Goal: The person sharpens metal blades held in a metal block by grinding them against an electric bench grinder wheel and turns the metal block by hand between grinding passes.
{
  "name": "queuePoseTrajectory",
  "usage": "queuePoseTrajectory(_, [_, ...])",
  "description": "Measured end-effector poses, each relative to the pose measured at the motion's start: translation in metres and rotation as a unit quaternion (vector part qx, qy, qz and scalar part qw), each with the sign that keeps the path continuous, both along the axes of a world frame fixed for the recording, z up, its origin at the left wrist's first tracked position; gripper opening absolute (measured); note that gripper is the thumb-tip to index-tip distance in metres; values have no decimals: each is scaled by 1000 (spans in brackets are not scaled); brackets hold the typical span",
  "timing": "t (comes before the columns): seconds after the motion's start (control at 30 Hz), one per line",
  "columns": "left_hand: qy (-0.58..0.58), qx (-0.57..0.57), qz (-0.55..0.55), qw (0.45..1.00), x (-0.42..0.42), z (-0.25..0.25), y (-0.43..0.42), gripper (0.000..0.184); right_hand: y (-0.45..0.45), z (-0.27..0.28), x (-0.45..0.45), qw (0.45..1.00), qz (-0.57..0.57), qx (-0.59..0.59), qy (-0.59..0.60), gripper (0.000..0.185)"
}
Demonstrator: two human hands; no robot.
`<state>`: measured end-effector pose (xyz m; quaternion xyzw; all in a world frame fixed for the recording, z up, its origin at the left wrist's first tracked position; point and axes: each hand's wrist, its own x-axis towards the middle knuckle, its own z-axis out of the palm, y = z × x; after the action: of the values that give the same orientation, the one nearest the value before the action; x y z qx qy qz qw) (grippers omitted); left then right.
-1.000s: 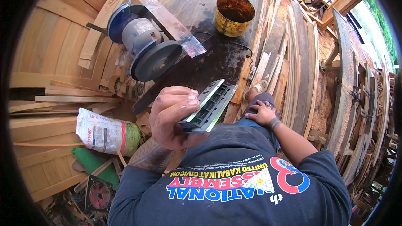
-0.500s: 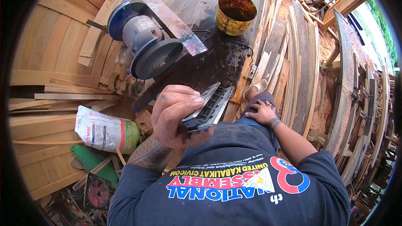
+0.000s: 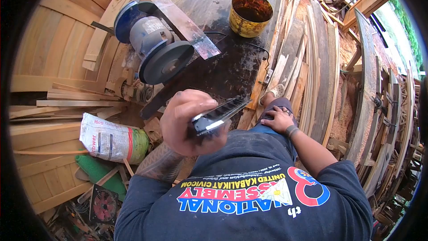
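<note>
While the left hand [image 3: 183, 122] curls tight, pinching a dark bar [image 3: 219, 118] in its fingers, the right hand [image 3: 280, 119] rests on the leg with its fingers loosely spread, no object showing in it. The dark bar is held up in front of the shirt [image 3: 249, 163], its far end slanting away from the body toward the right. Judging by its glint and straight sides, it should be stiff, fairly dense for so slim a piece, and a little slippery; it hardly looks fragile, but its thin edges may be sharp. Its flat long sides, near the middle, seem the best place to take hold. Blur hides the finer detail, though a pale, shiny strip shows at the near end.

Beyond the hands, the desk [image 3: 227, 73] has a dark, blotchy top. A grinder [image 3: 149, 33] sits there, its body a rounded grey drum between two discs, beside a flat, stained strip [image 3: 187, 29]. Farther right stands a round yellow pail [image 3: 246, 27], streaked with dark smears. To the left slumps a printed sack [image 3: 109, 138] next to rumpled green mesh [image 3: 104, 174], below smooth wooden panels [image 3: 53, 40]; to the right run long, splintery wood strips [image 3: 310, 80]
</note>
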<state>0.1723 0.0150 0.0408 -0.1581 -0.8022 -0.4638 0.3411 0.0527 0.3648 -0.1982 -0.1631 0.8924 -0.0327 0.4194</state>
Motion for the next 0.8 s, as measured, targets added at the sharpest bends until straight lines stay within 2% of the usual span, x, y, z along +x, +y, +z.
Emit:
queuePoseTrajectory(0.1, [-45, 101, -51, 993, -2, -7, 1, 45, -3, 1, -1, 1000, 1, 7, -2, 70])
queuePoseTrajectory(0.2, [19, 193, -121, 973, -12, -17, 8, 52, -5, 3, -1, 1000, 3, 13, 1, 68])
queuePoseTrajectory(0.43, [27, 247, -178, 952, -10, -21, 14, 59, 2, 0, 1, 1000, 4, -10, 11, 69])
queuePoseTrajectory(0.53, [22, 264, -191, 945, -9, -19, 15, 59, 18, -30, -3, 999, 10, -37, -6, 72])
queuePoseTrajectory(0.77, [36, 235, -177, 955, -7, -13, 17, 58, 28, -47, -2, 998, 5, -62, 16, 74])
queuePoseTrajectory(0.8, [40, 232, -174, 956, -7, -13, 18, 58, 23, -35, -1, 999, 1, -53, 12, 75])
